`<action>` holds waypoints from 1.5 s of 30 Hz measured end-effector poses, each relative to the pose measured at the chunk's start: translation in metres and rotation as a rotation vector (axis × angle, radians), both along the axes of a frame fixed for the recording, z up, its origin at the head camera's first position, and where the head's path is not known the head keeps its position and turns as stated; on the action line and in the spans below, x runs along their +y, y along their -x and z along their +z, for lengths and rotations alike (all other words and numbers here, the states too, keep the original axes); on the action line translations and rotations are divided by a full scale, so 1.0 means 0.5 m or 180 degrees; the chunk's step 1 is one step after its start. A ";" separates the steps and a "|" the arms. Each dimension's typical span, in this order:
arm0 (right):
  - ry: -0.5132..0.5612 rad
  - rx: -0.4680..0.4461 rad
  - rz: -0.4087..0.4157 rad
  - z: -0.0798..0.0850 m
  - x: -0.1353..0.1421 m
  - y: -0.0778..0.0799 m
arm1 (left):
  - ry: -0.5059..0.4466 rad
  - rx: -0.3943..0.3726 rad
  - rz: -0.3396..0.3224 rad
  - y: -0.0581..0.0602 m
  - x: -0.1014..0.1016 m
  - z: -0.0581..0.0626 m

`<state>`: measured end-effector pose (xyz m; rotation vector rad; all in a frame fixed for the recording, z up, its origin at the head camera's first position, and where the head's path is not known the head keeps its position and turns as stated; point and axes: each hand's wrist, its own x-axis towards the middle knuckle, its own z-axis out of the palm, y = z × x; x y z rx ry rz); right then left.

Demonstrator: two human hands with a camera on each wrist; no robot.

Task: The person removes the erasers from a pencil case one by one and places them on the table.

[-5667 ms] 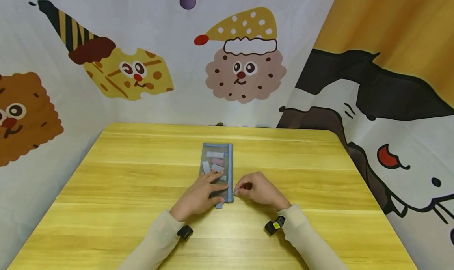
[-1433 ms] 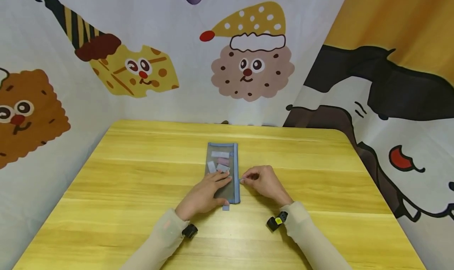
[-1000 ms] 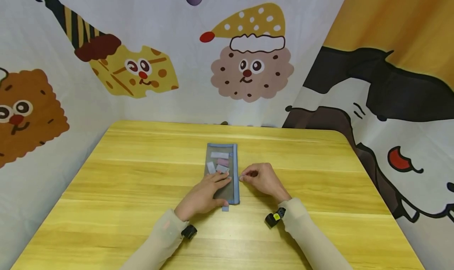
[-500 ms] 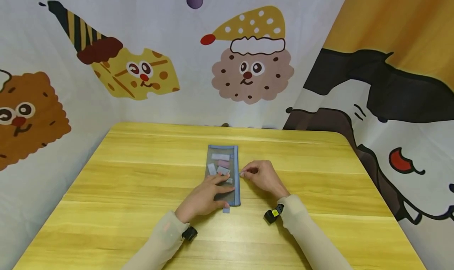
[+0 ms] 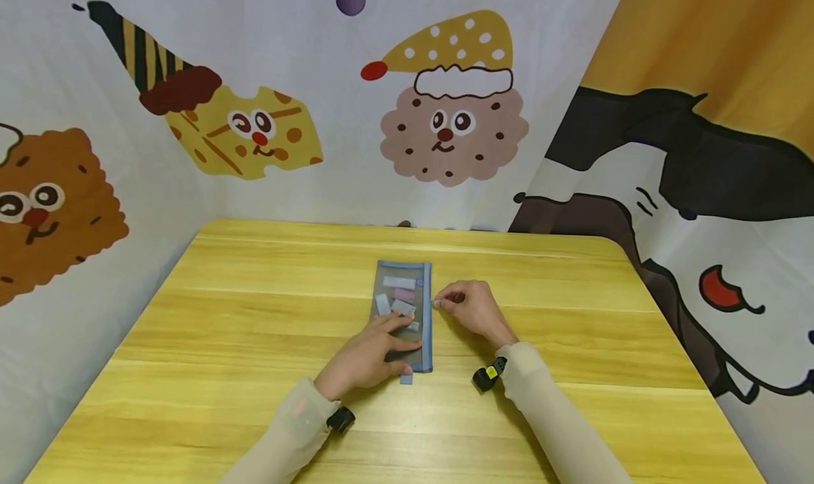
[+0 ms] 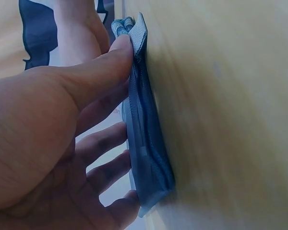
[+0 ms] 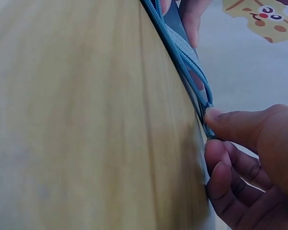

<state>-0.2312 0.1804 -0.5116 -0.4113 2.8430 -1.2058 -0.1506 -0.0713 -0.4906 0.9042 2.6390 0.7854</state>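
Slid farther up the long edge of the mesh pouch [image 5: 427, 328], the right hand [image 5: 472, 309] pinches at its zip [image 7: 189, 57], which gapes behind, so it seems mostly unfastened. Spread wide, the left hand [image 5: 362, 353] steadies the pouch on the desk [image 5: 191, 385].

We rest our left hand [image 5: 365, 351] on a see-through, blue-edged pouch [image 5: 389, 272] of small pieces [image 5: 399, 282], while our right hand [image 5: 474, 311] pinches at its right edge [image 5: 427, 335].

The left grip [image 5: 364, 351] lies spread while the right grip [image 5: 474, 307] pinches.
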 end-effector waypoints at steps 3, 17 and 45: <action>-0.0028 0.0001 -0.0047 0.000 0.000 0.005 | 0.0022 0.0011 0.0003 0.000 0.000 0.000; -0.0025 -0.0006 -0.0135 -0.003 -0.006 0.029 | 0.0099 -0.0070 0.0068 -0.002 0.000 -0.006; -0.0169 -0.0163 -0.0261 0.007 -0.011 0.111 | 0.0066 -0.0048 0.0101 -0.001 0.002 -0.004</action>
